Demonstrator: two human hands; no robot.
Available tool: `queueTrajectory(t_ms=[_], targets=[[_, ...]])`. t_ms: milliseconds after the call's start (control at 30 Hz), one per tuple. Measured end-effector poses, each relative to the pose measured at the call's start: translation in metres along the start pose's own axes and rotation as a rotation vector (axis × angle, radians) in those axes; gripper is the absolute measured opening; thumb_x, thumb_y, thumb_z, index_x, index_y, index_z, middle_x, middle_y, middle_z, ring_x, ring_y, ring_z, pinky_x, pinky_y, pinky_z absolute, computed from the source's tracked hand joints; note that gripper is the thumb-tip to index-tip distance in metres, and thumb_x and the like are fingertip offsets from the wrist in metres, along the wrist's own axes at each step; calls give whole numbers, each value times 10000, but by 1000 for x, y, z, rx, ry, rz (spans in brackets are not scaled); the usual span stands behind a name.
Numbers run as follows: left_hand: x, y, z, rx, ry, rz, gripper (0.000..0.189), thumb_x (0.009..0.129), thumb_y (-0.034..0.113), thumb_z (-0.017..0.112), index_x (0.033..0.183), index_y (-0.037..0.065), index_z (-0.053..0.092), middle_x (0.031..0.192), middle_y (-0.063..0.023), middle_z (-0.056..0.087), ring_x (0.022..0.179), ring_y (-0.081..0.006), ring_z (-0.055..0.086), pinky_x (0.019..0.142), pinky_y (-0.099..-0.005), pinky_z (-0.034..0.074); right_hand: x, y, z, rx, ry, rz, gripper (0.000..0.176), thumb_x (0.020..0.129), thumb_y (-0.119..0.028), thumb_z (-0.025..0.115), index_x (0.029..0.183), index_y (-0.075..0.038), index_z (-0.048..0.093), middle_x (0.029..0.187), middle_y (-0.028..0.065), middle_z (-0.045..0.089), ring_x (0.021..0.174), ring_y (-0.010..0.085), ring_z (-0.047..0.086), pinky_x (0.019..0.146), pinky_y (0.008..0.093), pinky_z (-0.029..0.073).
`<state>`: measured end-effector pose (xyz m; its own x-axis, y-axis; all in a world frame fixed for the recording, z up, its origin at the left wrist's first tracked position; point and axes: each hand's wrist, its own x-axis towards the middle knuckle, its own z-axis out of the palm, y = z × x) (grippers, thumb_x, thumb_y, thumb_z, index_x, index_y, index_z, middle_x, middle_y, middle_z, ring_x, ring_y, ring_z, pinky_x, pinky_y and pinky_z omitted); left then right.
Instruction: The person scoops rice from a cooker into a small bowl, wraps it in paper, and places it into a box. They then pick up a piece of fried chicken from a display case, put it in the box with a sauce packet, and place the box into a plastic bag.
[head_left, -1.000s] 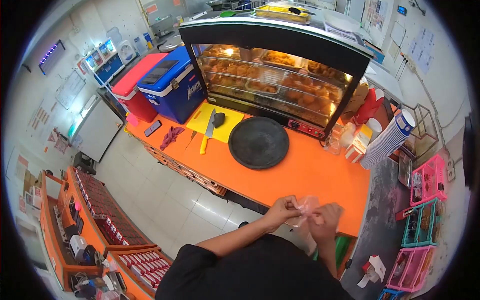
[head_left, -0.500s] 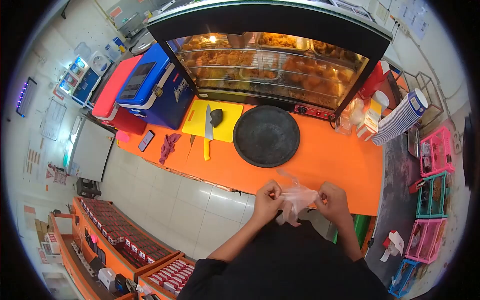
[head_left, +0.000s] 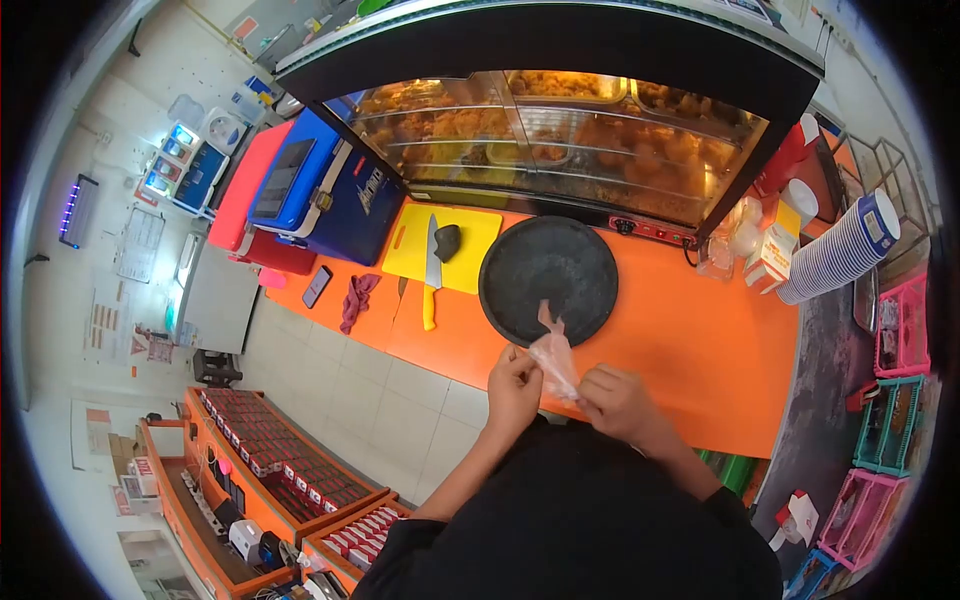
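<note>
Between my two hands is a thin, see-through disposable plastic glove [head_left: 554,364], crumpled, with one narrow finger-like strip sticking up over the near edge of the round black stone slab [head_left: 550,270]. My left hand [head_left: 514,386] pinches the glove's left side. On its right end my right hand [head_left: 616,402] is closed, knuckles up. Left of the slab lies a yellow cutting board [head_left: 478,225]. A knife [head_left: 432,270] with a yellow handle and a small black stone-like piece [head_left: 448,242] rest on that board.
A heated glass display case [head_left: 560,140] with fried food stands behind the orange counter [head_left: 690,370]. Coolers [head_left: 325,195], a phone [head_left: 317,286] and a purple cloth [head_left: 358,302] are at left. Stacked paper cups [head_left: 840,250] lean at right, near plastic baskets [head_left: 888,425].
My hands have drawn closer together and the right has turned knuckles up. The plastic glove is now bunched narrower and reaches toward the slab. The whole view has shifted a little.
</note>
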<state>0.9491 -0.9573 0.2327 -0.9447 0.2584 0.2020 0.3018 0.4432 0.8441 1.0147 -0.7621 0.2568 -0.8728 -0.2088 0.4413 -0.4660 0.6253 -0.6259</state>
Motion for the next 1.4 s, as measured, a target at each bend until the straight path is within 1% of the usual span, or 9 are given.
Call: queueTrajectory(t_ms=[200,333,533,567,667,833,1000,1200,1400], targets=[[34,-1,-26,-896,-432,-842,310,987,87,513,1262,1,629,855,11,643,638,-87,567,568,-236,441,23,-6,21,-47,-98,-158,127,786,-127,688,865,-75,602,794,50,550,745,236,585,632,360,501],[40,-18,-14,-1196,-321,-809,384,1036,151,464,1392,15,513,1089,-46,658,924,-144,660,759,-287,565,42,-5,35,-106,-65,-180,194,781,-192,698,908,-77,607,848,55,565,811,238,590,681,359,517],[55,-23,-41,-1183,-372,-465,494,1076,273,412,1507,42,344,1500,-112,453,1356,-272,482,1158,-373,369,78,-11,71,-128,-121,-203,280,745,-247,722,937,-87,594,915,56,580,884,250,589,711,365,523],[64,-6,-56,-523,-363,75,530,1067,353,442,1506,71,349,1504,-99,446,1328,-275,501,1158,-368,358,85,-15,79,-141,-176,-194,293,741,-250,724,944,-85,591,928,53,583,895,251,592,711,364,522],[89,-32,-67,-1394,-276,-653,587,1038,442,489,1479,70,379,1476,-113,465,1295,-257,523,1136,-374,387,108,-28,105,-97,-103,-253,109,779,-114,677,856,-79,609,840,40,557,816,220,575,687,330,509],[117,-129,-52,-1128,-438,-133,656,1023,556,457,1508,126,356,1576,-54,375,1418,-284,390,1097,-381,373,140,-50,134,-88,-168,-223,125,773,-114,686,869,-79,614,839,32,559,818,205,582,674,325,508],[131,-130,-89,-1503,-539,-360,893,936,790,296,1630,286,49,1702,-21,-9,1552,-307,68,1176,-489,226,166,-64,176,-10,-150,-215,117,789,-119,696,859,-78,611,839,39,567,810,209,591,665,326,508],[178,-140,-118,-1290,-105,-373,876,999,703,285,1597,69,205,1652,-137,222,1534,-284,191,1235,-454,145,183,-62,190,-98,-148,-65,89,873,-145,683,910,-80,635,851,46,593,820,229,600,690,351,516],[331,-206,-126,-1067,463,-240,595,1004,605,467,1213,67,611,1213,-72,600,1016,-182,559,901,-305,431,159,-56,165,-1,-166,388,152,930,-162,620,1046,-67,639,1018,131,641,1019,341,621,835,437,516]])
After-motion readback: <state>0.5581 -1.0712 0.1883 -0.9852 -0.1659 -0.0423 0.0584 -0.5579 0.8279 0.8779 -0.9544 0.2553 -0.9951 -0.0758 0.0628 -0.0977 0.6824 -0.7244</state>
